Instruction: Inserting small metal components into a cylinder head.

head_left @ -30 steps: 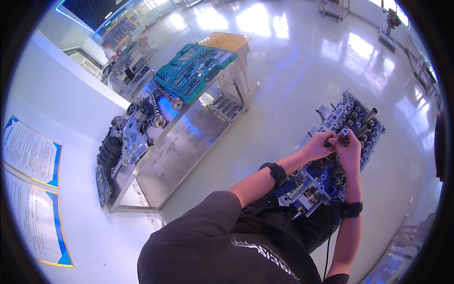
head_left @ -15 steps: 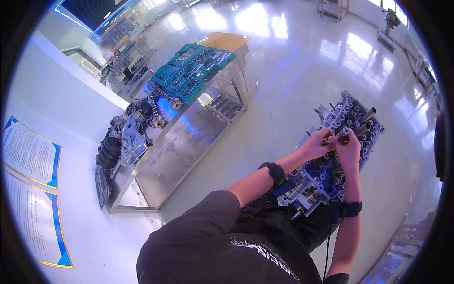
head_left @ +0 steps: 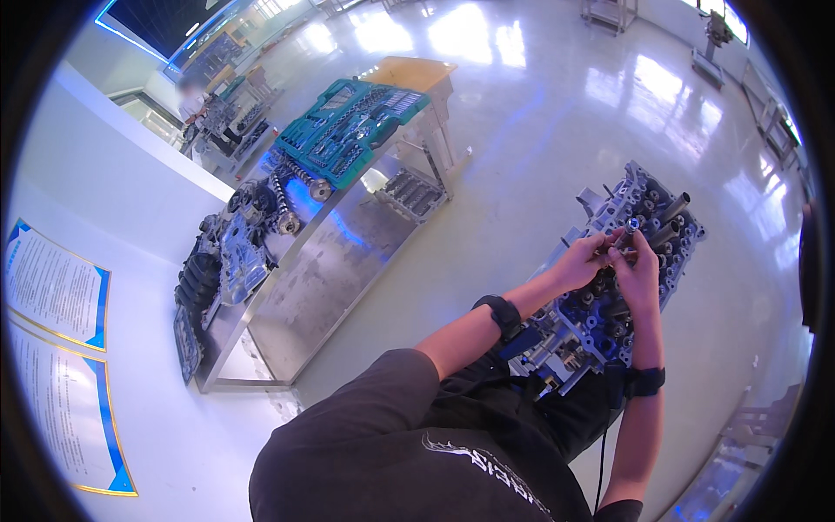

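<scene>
Over the engine (head_left: 600, 306), the right hand (head_left: 639, 265) was clamped on a socket (head_left: 632, 225), the left hand (head_left: 584, 263) bunched beside it, its hold impossible to tell, and a bench (head_left: 326, 278) stood left of the engine.

A metal counter (head_left: 224, 329) carries an open teal tool case (head_left: 379, 137), two camshafts (head_left: 321, 190) and a dark ribbed part (head_left: 198, 277); a metal casting (head_left: 412, 196) lies below. Two framed notices (head_left: 57, 287) hang at left; another person (head_left: 191, 104) stands beyond.

Our bright view, bent and black-rimmed
Beyond the table (head_left: 329, 268) we see white glare on the floor (head_left: 506, 183); streaks of blue light shine on both.
</scene>
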Action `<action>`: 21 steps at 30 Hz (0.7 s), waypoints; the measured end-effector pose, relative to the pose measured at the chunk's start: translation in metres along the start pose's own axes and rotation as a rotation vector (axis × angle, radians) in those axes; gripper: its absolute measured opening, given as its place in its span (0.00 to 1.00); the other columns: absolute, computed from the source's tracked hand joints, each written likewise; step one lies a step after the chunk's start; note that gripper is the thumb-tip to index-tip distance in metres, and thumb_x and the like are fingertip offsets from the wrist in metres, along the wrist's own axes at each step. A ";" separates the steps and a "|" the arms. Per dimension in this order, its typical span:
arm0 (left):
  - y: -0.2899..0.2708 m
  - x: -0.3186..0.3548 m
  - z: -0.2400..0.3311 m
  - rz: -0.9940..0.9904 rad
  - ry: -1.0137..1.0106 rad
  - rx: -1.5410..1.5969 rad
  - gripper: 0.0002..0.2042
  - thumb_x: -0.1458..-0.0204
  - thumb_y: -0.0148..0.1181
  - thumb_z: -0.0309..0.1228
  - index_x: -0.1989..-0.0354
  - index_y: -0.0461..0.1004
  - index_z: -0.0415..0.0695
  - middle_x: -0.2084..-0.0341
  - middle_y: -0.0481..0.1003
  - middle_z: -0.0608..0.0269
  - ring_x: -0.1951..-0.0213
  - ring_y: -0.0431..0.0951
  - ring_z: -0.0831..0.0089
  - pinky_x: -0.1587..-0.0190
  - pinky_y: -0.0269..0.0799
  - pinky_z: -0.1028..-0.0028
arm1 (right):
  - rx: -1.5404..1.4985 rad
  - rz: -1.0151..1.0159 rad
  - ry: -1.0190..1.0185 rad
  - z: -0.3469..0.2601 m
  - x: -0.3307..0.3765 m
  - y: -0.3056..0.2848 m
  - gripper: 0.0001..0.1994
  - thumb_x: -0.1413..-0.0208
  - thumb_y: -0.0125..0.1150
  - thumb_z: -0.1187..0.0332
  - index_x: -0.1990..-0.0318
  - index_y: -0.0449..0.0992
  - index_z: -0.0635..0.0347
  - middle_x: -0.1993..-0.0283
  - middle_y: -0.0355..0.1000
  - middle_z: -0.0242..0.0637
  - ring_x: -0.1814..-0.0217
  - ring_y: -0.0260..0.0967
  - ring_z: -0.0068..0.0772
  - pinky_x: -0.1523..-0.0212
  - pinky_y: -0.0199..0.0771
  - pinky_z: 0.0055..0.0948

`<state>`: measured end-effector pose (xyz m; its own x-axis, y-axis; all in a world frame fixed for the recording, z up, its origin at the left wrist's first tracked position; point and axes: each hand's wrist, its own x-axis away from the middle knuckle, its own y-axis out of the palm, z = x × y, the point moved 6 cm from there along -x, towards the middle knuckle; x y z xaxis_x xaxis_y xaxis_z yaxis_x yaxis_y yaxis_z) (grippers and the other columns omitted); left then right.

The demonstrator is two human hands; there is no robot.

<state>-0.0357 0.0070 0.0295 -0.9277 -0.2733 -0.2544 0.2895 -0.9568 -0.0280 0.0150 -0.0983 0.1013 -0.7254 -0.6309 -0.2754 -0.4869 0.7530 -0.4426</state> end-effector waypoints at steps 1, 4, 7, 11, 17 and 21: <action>0.000 0.000 0.001 0.004 0.003 0.005 0.16 0.43 0.52 0.19 0.45 0.68 0.33 0.52 0.75 0.57 0.52 0.75 0.73 0.48 0.70 0.71 | -0.001 0.005 -0.016 0.000 0.000 0.000 0.13 0.50 0.60 0.79 0.55 0.74 0.64 0.62 0.77 0.38 0.66 0.74 0.27 0.63 0.73 0.26; 0.003 0.001 0.010 0.004 0.020 -0.001 0.17 0.42 0.52 0.19 0.44 0.68 0.34 0.52 0.75 0.56 0.51 0.74 0.73 0.47 0.69 0.71 | 0.009 0.000 0.007 0.000 0.001 -0.002 0.11 0.49 0.59 0.79 0.56 0.74 0.65 0.62 0.76 0.39 0.67 0.74 0.28 0.63 0.73 0.26; 0.003 0.000 0.007 0.003 0.031 0.053 0.16 0.42 0.53 0.19 0.45 0.69 0.34 0.53 0.75 0.59 0.52 0.75 0.74 0.47 0.70 0.72 | -0.038 0.006 0.028 0.015 -0.001 0.000 0.09 0.47 0.58 0.78 0.57 0.75 0.65 0.62 0.76 0.39 0.66 0.74 0.29 0.62 0.73 0.27; 0.001 -0.001 -0.007 -0.031 0.029 0.100 0.16 0.42 0.54 0.20 0.44 0.69 0.35 0.55 0.75 0.61 0.54 0.75 0.76 0.50 0.72 0.73 | -0.032 -0.008 0.072 0.020 -0.002 0.003 0.08 0.46 0.58 0.77 0.58 0.75 0.65 0.62 0.76 0.40 0.66 0.74 0.30 0.62 0.72 0.28; 0.001 0.001 -0.007 -0.033 -0.031 0.108 0.14 0.44 0.59 0.24 0.50 0.70 0.34 0.60 0.76 0.61 0.58 0.76 0.79 0.55 0.74 0.75 | -0.013 -0.009 0.075 0.005 0.000 0.003 0.06 0.47 0.61 0.75 0.62 0.73 0.66 0.67 0.76 0.42 0.68 0.74 0.30 0.64 0.72 0.30; 0.000 0.002 -0.004 -0.017 -0.080 0.050 0.12 0.47 0.62 0.25 0.56 0.70 0.35 0.64 0.76 0.60 0.60 0.77 0.78 0.58 0.75 0.74 | 0.040 0.028 0.082 0.003 0.000 0.000 0.10 0.50 0.66 0.72 0.68 0.69 0.66 0.72 0.74 0.42 0.72 0.72 0.31 0.67 0.71 0.31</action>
<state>-0.0364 0.0074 0.0254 -0.9490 -0.2617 -0.1760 0.2629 -0.9647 0.0167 0.0164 -0.0991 0.0989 -0.7765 -0.5911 -0.2183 -0.4471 0.7609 -0.4703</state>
